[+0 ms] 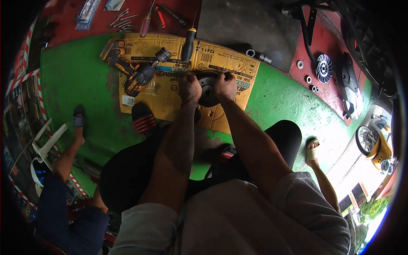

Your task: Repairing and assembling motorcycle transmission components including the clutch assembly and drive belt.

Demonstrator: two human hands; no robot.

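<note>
A round dark metal part [208, 92], like a scooter pulley or clutch with a hub at its centre, lies over a flattened yellow cardboard box [159, 111]. My left hand [190, 88] grips its left side with curled fingers. On the opposite side my right hand [225, 86] is closed on the rim, its fingertips partly hidden. To the left of my hands rests a yellow-and-black cordless impact wrench [138, 78] with a socket fitted. Just beyond the left hand lies a black-and-yellow-handled screwdriver [188, 44].
Metal sockets [260, 56] lie at the cardboard's far right edge. Farther right are a fan wheel [324, 68], metal rings [309, 79] and a dark cover [348, 83]. Several wrenches [124, 20] and a purple-handled screwdriver [145, 25] lie far left. Other people's feet [78, 117] stand on the green floor.
</note>
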